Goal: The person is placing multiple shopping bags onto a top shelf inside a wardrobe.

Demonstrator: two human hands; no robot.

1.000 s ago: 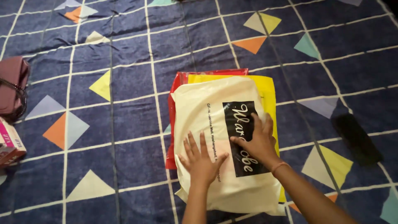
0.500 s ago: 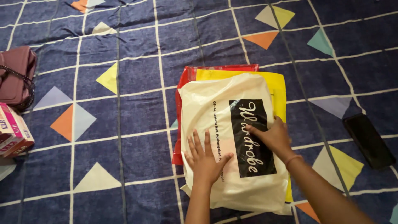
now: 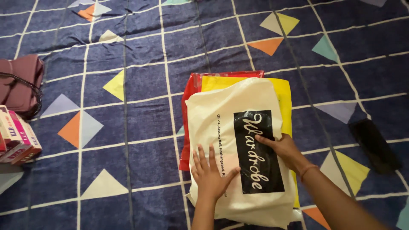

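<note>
Pressing flat a cream bag atop a stack at frame centre, over yellow bag and red bag, on a navy patterned sheet. Left hand at 6 o'clock of bag, fingers spread wide, palm down. Right hand at 4 o'clock on black label, fingers narrow, holding nothing. Best done w/ even pressure, edges squared to bags below. Purse and books at 9 o'clock; dark phone at 3 o'clock.
</note>
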